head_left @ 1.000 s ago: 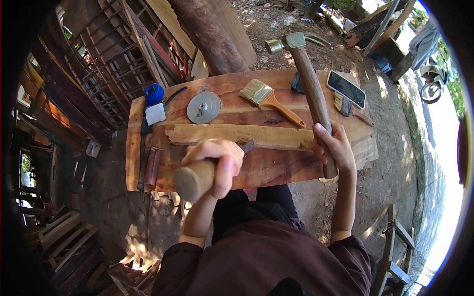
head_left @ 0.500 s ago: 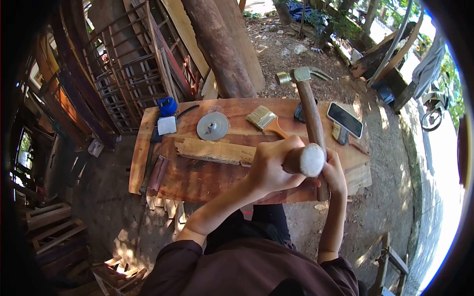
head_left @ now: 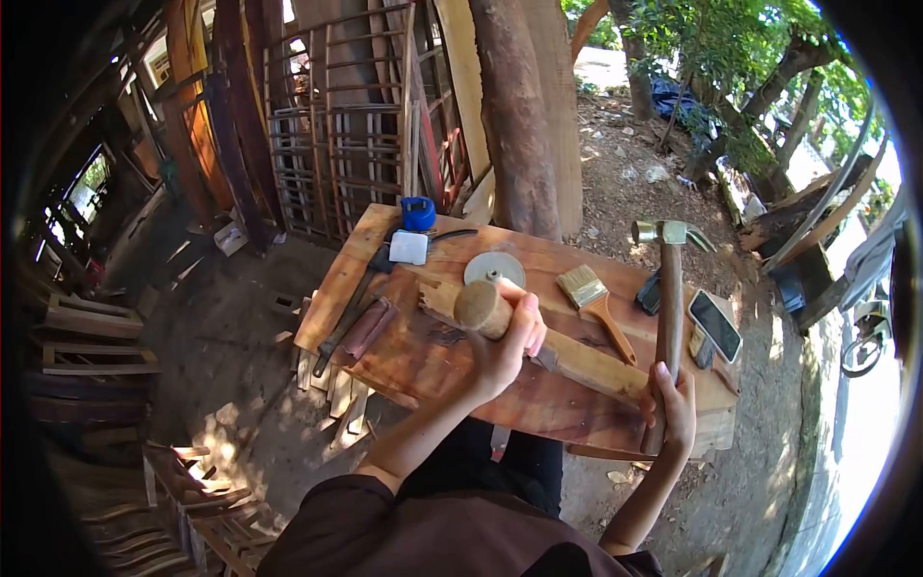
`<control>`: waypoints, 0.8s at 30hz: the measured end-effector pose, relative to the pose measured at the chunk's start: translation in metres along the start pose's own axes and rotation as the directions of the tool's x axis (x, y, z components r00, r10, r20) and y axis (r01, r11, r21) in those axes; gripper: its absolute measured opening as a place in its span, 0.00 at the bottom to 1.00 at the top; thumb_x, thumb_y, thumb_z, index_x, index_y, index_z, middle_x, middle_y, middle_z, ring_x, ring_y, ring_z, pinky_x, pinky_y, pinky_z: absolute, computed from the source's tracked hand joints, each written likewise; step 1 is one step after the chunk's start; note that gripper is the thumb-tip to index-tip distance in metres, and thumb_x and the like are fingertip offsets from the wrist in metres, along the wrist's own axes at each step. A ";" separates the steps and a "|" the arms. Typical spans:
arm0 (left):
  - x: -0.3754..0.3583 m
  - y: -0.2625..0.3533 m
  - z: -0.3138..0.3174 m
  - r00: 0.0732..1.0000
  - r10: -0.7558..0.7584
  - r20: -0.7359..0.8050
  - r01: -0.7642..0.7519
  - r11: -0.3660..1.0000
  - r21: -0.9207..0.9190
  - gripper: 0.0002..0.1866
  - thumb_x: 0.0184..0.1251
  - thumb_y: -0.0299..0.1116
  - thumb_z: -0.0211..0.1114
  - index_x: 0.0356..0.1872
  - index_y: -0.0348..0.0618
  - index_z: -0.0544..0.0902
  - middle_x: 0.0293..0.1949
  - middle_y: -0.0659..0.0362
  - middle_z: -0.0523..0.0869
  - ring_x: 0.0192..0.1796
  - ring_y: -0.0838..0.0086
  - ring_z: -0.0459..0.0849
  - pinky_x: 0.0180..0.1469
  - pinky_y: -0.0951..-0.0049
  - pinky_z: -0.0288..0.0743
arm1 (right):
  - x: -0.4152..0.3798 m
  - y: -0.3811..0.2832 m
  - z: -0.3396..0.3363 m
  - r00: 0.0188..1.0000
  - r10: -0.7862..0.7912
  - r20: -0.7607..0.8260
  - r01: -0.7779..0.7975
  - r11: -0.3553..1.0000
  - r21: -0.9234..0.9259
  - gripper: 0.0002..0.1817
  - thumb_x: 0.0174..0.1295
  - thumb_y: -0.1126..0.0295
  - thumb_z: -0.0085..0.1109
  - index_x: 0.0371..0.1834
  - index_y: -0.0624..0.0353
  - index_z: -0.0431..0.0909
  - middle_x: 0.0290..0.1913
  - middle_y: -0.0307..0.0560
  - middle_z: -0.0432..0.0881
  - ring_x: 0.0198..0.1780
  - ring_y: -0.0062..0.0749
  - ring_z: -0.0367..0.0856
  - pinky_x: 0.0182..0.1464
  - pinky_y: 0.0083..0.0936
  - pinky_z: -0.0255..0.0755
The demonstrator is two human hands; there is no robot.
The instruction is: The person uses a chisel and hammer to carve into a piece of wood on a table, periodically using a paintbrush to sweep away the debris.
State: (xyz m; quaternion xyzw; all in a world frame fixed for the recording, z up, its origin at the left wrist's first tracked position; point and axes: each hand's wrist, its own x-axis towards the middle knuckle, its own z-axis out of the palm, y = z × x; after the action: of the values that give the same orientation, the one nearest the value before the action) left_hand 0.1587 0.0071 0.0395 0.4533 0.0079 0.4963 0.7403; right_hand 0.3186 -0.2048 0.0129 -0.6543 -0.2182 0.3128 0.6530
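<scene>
My left hand (head_left: 502, 358) is closed around the thick wooden handle of a chisel (head_left: 481, 310), its round butt facing up toward me. A bit of grey metal shows just below the fingers, over a long rough-ended wooden piece (head_left: 591, 370) on the table. My right hand (head_left: 676, 409) grips a claw hammer (head_left: 670, 317) low on its wooden handle. The hammer stands roughly upright in view, head at the top, beyond the right end of the wooden piece. Behind my left hand lies a grey metal disc (head_left: 493, 267), partly covered.
On the wooden table (head_left: 423, 356) lie a paintbrush (head_left: 596, 303), a phone (head_left: 715, 325), a blue tape measure (head_left: 418, 213), a white block (head_left: 409, 247) and a reddish-brown piece (head_left: 368, 327). A tree trunk (head_left: 519, 125) and a wooden lattice (head_left: 336, 125) stand behind.
My hands have moved apart: the left with the chisel went left over the wooden piece, the right with the hammer stays at the right. The camera view has turned, shifting the table.
</scene>
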 end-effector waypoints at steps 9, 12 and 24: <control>-0.021 0.000 -0.010 0.989 0.001 0.147 -0.059 0.920 0.388 0.07 0.60 0.27 0.63 0.24 0.43 0.74 0.16 0.62 0.77 0.16 0.79 0.74 0.22 0.76 0.67 | -0.001 -0.003 0.007 0.999 -0.013 -0.052 0.013 1.000 -0.001 0.19 0.69 0.56 0.57 0.29 0.59 0.67 0.16 0.37 0.67 0.12 0.19 0.66 0.10 0.17 0.56; -0.023 0.007 -0.006 0.989 0.003 0.147 -0.057 0.930 0.362 0.07 0.60 0.27 0.62 0.25 0.43 0.74 0.15 0.62 0.76 0.16 0.77 0.74 0.22 0.76 0.67 | -0.002 0.001 0.007 0.998 -0.027 -0.060 0.026 1.000 -0.010 0.19 0.70 0.55 0.54 0.30 0.59 0.68 0.13 0.37 0.65 0.10 0.19 0.62 0.09 0.16 0.53; -0.020 0.007 -0.002 0.982 0.005 0.187 -0.080 0.915 0.396 0.05 0.57 0.23 0.61 0.28 0.42 0.73 0.17 0.62 0.79 0.17 0.80 0.75 0.22 0.79 0.68 | 0.001 0.002 0.003 0.999 -0.011 -0.034 0.011 1.000 0.012 0.19 0.69 0.55 0.55 0.31 0.60 0.67 0.12 0.41 0.67 0.08 0.21 0.62 0.08 0.17 0.54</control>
State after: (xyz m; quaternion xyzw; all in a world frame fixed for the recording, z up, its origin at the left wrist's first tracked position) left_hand 0.1427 -0.0061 0.0344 0.6391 0.0322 0.4567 0.6180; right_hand 0.3170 -0.2024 0.0114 -0.6543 -0.2087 0.2996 0.6622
